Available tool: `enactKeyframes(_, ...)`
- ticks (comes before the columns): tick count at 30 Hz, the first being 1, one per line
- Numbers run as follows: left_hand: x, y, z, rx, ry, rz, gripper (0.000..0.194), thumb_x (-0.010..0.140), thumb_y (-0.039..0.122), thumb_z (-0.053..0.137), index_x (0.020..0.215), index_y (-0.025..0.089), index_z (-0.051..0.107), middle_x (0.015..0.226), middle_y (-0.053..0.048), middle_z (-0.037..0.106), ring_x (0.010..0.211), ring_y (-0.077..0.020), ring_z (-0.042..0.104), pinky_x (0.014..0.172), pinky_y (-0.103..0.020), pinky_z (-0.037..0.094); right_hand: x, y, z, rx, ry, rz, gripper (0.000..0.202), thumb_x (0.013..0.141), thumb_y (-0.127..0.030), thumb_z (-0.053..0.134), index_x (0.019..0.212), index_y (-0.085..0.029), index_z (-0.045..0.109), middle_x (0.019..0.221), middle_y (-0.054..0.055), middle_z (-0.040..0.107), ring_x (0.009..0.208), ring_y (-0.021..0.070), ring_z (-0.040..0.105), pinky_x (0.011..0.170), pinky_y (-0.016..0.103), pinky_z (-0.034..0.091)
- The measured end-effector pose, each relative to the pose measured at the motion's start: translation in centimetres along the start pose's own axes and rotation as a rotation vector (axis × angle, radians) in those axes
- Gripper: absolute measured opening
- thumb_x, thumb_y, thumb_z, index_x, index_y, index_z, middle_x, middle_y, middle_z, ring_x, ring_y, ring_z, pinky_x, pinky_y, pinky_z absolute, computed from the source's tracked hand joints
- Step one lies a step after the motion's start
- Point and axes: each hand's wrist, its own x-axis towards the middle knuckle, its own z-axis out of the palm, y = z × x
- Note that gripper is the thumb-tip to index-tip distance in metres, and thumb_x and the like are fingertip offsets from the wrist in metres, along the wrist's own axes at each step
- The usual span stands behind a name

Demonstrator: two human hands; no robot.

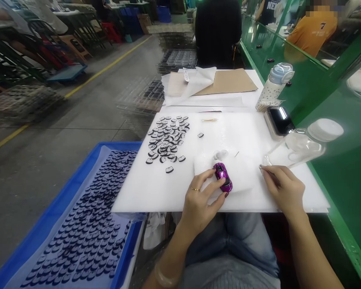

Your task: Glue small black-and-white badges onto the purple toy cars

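A shiny purple toy car (223,176) rests on a white sheet, its dark windows showing. The fingers and thumb of my left hand (200,196) are closed around it from the near left side. To the right, my right hand (284,188) is closed in a pinch near the table's right edge. Something tiny and pale pokes out at its fingertips, too small to name. Just beyond that hand is a clear bottle (302,146) with a white cap. A small whitish blob (220,155) and a short thin stick (236,154) lie beyond the car.
Many small black curved parts (168,138) lie on the table's left. A blue tray (87,154) of similar parts stands lower left. A phone (279,121), a dotted drink bottle (272,86) and cardboard (228,82) sit farther back. A green conveyor (333,100) runs along the right.
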Motion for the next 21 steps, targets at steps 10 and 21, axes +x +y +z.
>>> enactKeyframes(10,2.5,-0.4,-3.1,-0.147,-0.224,-0.009,0.042,0.095,0.01,0.059,0.135,0.023,0.066,0.135,-0.011,0.068,0.128,-0.0254,0.064,0.106,-0.044,0.059,1.2,-6.3,-1.0,0.202,-0.033,0.052,0.008,0.092,-0.016,0.067,0.096,-0.022,0.069,0.089,0.005,0.073,0.084,0.0226,0.07,0.075,0.037,0.056)
enactKeyframes(21,6.6,-1.5,-3.5,0.174,-0.511,0.305,0.036,0.097,0.004,0.048,0.125,0.014,0.069,0.117,-0.013,0.074,0.109,-0.0276,0.071,0.092,-0.043,0.062,1.9,-8.8,1.3,0.244,-0.243,0.144,0.016,0.099,-0.015,0.05,0.086,-0.02,0.056,0.081,0.004,0.063,0.074,0.021,0.058,0.067,0.035,0.044)
